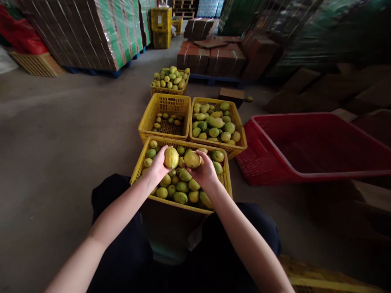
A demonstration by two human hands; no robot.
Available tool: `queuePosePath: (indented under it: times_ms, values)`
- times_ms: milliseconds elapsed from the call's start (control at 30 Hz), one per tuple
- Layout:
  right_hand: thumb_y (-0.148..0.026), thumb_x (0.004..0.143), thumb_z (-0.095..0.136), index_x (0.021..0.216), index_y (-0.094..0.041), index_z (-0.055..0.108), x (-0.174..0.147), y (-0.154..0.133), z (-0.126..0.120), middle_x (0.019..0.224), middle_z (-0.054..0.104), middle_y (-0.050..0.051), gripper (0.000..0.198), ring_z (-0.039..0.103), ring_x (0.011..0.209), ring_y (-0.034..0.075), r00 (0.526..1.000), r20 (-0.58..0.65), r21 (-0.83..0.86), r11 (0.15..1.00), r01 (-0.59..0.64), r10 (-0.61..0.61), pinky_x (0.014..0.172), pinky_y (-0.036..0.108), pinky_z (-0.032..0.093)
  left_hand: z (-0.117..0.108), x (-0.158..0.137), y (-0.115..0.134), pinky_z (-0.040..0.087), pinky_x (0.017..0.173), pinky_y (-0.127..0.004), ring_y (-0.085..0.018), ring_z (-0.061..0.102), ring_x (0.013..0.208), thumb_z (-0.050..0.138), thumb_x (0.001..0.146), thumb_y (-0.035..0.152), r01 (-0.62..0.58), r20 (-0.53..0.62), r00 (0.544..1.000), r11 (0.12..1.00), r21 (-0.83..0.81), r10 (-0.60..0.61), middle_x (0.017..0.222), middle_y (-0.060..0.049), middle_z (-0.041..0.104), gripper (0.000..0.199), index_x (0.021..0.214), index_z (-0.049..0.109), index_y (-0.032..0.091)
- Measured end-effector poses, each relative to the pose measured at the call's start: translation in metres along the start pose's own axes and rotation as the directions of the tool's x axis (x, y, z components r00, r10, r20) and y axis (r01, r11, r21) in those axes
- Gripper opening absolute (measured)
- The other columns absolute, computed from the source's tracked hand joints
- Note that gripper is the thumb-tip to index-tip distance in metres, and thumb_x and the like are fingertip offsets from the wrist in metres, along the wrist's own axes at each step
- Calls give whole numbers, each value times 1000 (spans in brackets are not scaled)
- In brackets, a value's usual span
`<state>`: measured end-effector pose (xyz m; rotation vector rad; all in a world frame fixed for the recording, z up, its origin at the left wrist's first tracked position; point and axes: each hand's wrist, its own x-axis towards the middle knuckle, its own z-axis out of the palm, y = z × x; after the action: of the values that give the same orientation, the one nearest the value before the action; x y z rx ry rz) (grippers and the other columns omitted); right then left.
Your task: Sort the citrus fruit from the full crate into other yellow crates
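My left hand (159,163) is closed around a yellow lemon (171,157) tinged with green. A second, duller yellow-green lemon (192,159) sits in the grip of my right hand (204,169). Both fruits are held side by side, a small gap between them, above the near yellow crate (183,206). Many green and yellow lemons (182,186) fill that crate, partly hidden by my hands and forearms. Just beyond stands another yellow crate (146,119) with several small lemons on its bottom.
A fuller yellow crate (242,140) of larger fruit stands at right, and another heaped crate (159,91) is farther back. A big red basket (259,158) lies to the right. Cartons (226,61) on a pallet and wrapped stacks (122,32) stand behind.
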<state>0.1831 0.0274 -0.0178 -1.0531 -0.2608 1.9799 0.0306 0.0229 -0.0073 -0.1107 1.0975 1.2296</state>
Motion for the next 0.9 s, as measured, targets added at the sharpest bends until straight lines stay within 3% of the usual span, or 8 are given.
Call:
queuePosePath:
  times_ms: [133, 233, 367, 467, 567, 667, 767, 900]
  values:
    - [-33, 93, 63, 92, -20, 60, 1, 2, 3, 62, 68, 4, 13, 64, 48, 19, 998, -21, -11, 998, -54, 54, 34, 24, 50, 0, -3, 7, 62, 63, -26, -15, 70, 70, 69, 96, 35, 16, 52, 999, 989, -146, -8, 83, -1, 68, 12, 99, 66, 24]
    - [-38, 93, 64, 91, -23, 60, 4, 4, 3, 64, 69, 3, 15, 62, 47, 19, 998, -67, -20, 1000, -7, 6, 34, 26, 49, 4, -10, 13, 62, 60, -25, -16, 70, 70, 71, 93, 33, 11, 67, 998, 983, -181, 1, 79, -1, 66, 15, 101, 65, 23]
    - [-46, 89, 72, 90, -26, 60, 8, 5, 0, 70, 68, 1, 24, 64, 57, 19, 984, -83, -38, 987, 157, -160, 41, 26, 52, 6, -17, 16, 64, 69, -26, -17, 73, 76, 65, 95, 29, 3, 149, 988, 976, -216, 30, 79, -2, 70, 9, 99, 67, 21]
    - [-51, 84, 76, 100, -28, 64, 9, 11, -3, 89, 70, -1, 30, 68, 78, 18, 915, -47, -166, 906, 389, -401, 56, 24, 57, 6, -17, 8, 65, 82, -33, -20, 76, 89, 60, 97, 30, -15, 223, 973, 981, -193, 59, 87, -4, 75, 14, 99, 71, 21]
    - [-58, 83, 74, 122, -31, 64, 10, 24, -4, 121, 69, 0, 49, 67, 114, 21, 792, 80, -381, 716, 585, -605, 93, 33, 60, 7, -15, -7, 65, 89, -36, -24, 76, 103, 54, 95, 27, -41, 268, 960, 989, -143, 79, 92, -6, 78, 20, 96, 72, 19]
    - [-66, 81, 72, 140, -28, 57, 10, 40, -6, 149, 55, 9, 72, 49, 144, 30, 687, 280, -569, 460, 682, -671, 122, 48, 42, 9, -11, -22, 61, 94, -30, -23, 75, 109, 56, 86, 18, -142, 295, 939, 980, -140, 178, 96, -7, 78, 17, 92, 72, 17]
    - [-67, 81, 73, 148, -26, 53, 7, 50, -8, 163, 40, 15, 81, 35, 156, 35, 589, 462, -676, 167, 718, -663, 128, 55, 33, 7, -5, -28, 60, 90, -24, -18, 75, 102, 57, 86, 18, -177, 369, 906, 977, -119, 209, 101, -4, 77, 17, 95, 71, 19]
    - [-61, 84, 74, 137, -25, 60, 0, 55, -8, 162, 42, 16, 66, 31, 156, 42, 404, 591, -685, -170, 708, -698, 126, 65, 30, -3, 8, -30, 63, 83, -30, -19, 73, 83, 55, 99, 34, -161, 396, 907, 987, 10, 144, 75, -3, 68, 25, 81, 64, 21]
